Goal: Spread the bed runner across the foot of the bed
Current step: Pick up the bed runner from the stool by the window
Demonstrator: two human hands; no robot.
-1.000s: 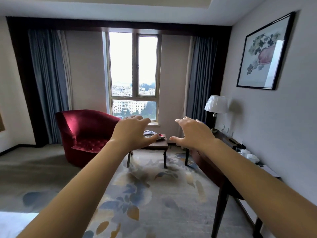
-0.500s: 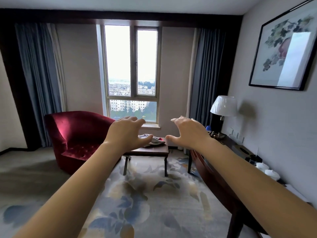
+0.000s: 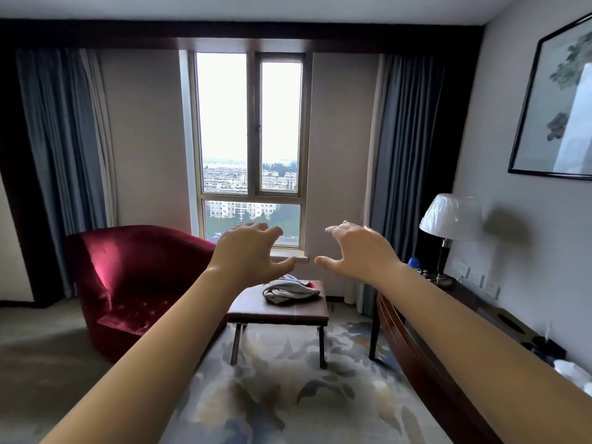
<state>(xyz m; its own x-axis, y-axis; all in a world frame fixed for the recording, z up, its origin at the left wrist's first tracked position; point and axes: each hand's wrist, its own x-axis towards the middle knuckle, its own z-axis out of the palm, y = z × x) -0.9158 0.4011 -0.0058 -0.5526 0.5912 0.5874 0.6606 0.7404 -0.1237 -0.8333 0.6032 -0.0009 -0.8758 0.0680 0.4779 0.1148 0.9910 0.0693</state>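
The left hand (image 3: 248,251) and right hand (image 3: 358,251) were stretched forward, empty, fingers loosely spread; a crumpled grey cloth (image 3: 290,291) lay on a small table (image 3: 278,310) below them, untouched.

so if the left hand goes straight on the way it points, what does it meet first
Probably nothing close: the left hand hangs empty in the air, aimed at the window. The low table with the grey cloth bundle seems to lie below that line, though depth is unclear.
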